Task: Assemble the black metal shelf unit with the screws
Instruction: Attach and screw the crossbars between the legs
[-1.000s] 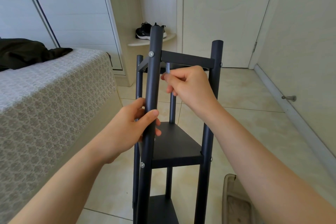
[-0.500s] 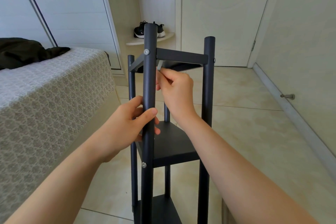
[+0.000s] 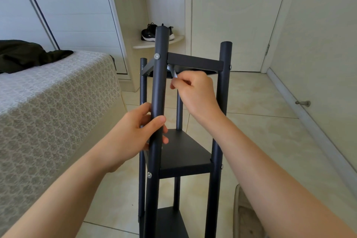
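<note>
The black metal shelf unit point(image 3: 185, 152) stands upright on the tiled floor in front of me, with round posts and several flat shelves. Silver screws point(image 3: 156, 56) show in the near post at the top shelf and at the middle shelf. My left hand point(image 3: 135, 131) grips the near post point(image 3: 159, 87) just above the middle shelf. My right hand point(image 3: 195, 92) pinches a small silver tool point(image 3: 172, 71), whose upper end sits under the top shelf's front bar point(image 3: 195, 63) beside the near post. What the tool's tip meets is hidden.
A bed point(image 3: 54, 106) with a patterned cover stands close on the left, dark clothing point(image 3: 29, 54) on it. A wall runs along the right with a doorstop point(image 3: 303, 103). Black shoes point(image 3: 152, 33) sit on a corner shelf behind; a beige object point(image 3: 245, 212) lies at the bottom right.
My right hand has moved in from the middle of the frame to the near post and raised the silver tool under the top shelf. My left hand keeps its grip on the post.
</note>
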